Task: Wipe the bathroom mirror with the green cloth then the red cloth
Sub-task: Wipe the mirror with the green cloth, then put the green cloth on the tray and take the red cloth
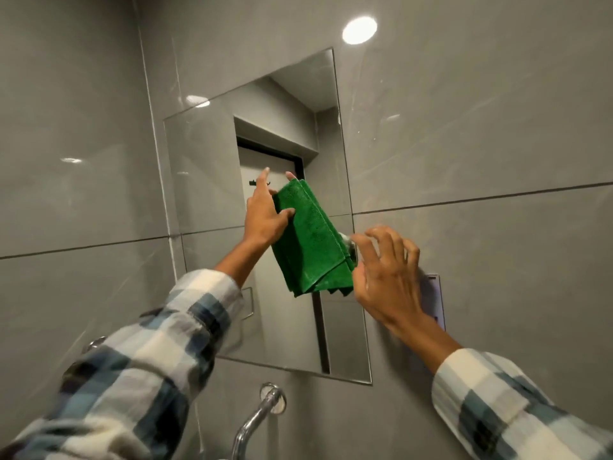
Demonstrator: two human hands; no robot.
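Observation:
A frameless rectangular mirror (212, 154) hangs tilted in view on the grey tiled wall. A folded green cloth (311, 240) hangs in front of the mirror's right half. My left hand (265, 214) pinches the cloth's upper left edge between thumb and fingers. My right hand (384, 277) is beside the cloth's lower right corner, fingers spread and curled, touching or nearly touching it; I cannot tell which. No red cloth is in view.
A chrome tap (258, 416) juts from the wall below the mirror. A small chrome fitting (348, 242) sits at the mirror's right edge behind the cloth. A pale wall plate (434, 300) is behind my right hand. A round lamp's glare (360, 29) shows at the top.

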